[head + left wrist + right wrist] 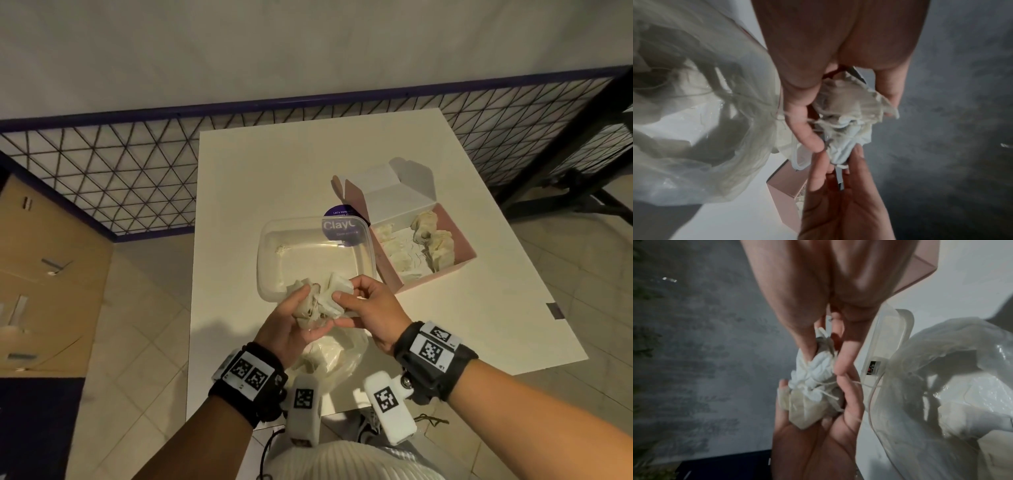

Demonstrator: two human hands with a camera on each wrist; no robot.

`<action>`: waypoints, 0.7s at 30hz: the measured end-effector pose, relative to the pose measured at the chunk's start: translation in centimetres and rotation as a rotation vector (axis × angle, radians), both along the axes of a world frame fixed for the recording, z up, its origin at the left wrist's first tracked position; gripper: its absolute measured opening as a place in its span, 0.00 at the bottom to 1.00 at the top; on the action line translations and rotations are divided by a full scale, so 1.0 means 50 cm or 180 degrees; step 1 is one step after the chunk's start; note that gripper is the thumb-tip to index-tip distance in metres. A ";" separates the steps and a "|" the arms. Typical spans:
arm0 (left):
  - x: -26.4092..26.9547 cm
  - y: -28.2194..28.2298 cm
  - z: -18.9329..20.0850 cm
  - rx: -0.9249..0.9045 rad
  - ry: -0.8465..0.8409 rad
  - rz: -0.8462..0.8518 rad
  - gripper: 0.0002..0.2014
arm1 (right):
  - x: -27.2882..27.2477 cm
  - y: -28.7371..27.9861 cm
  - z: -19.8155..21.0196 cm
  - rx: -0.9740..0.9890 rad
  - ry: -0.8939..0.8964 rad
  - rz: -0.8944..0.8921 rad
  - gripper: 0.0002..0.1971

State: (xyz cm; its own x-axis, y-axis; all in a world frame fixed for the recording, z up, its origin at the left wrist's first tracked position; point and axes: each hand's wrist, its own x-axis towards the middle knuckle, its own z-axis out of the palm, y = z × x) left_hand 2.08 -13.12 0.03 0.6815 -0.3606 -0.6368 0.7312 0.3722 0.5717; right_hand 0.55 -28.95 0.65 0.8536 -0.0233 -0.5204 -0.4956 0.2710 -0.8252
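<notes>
Sitting nearest: crinkly clear plastic bag [337,358], at the white table's [239,178] near edge
Left hand [291,325]: fingers curled, cupping a bunch of small cream drawstring cloth pouches [320,303] just above that bag
Right hand [371,306]: thumb and fingers pinching the bunch's top
Behind: clear rectangular plastic tub [262,246], then a pink cardboard box [457,228] with more pouches inside

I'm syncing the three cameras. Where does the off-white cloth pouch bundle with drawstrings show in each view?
Head: off-white cloth pouch bundle lower centre, between left hand and right hand.
Left wrist: centre, under the left hand.
Right wrist: centre, in both hands.
Shared landmark: pink cardboard box, bottom centre in left wrist, top right in right wrist.
</notes>
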 end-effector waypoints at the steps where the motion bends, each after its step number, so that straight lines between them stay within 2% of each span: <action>1: 0.000 0.000 -0.001 0.0115 -0.0085 -0.0156 0.18 | 0.000 0.002 -0.002 -0.0146 -0.0041 -0.0032 0.06; 4: 0.003 0.002 0.002 0.0238 -0.0298 -0.0549 0.15 | 0.003 -0.001 -0.008 -0.0497 -0.0083 0.0133 0.08; 8: 0.005 0.009 0.004 0.0282 -0.0530 -0.0575 0.19 | 0.006 -0.015 -0.006 -0.0867 -0.0083 0.0355 0.07; 11: 0.008 0.008 0.001 0.0287 -0.0499 -0.0423 0.18 | 0.001 -0.025 0.001 -0.0620 0.0012 0.0265 0.07; 16: 0.016 0.009 -0.006 0.0256 -0.0398 -0.0031 0.20 | -0.001 -0.045 0.008 -0.0488 -0.0049 0.0085 0.15; 19: 0.018 0.012 -0.009 0.0132 -0.0446 -0.0013 0.21 | -0.002 -0.055 0.020 0.0110 -0.0004 -0.0156 0.18; 21: 0.016 0.011 -0.007 0.0027 -0.0559 -0.0051 0.18 | -0.002 -0.055 0.023 0.0376 0.0018 -0.0221 0.21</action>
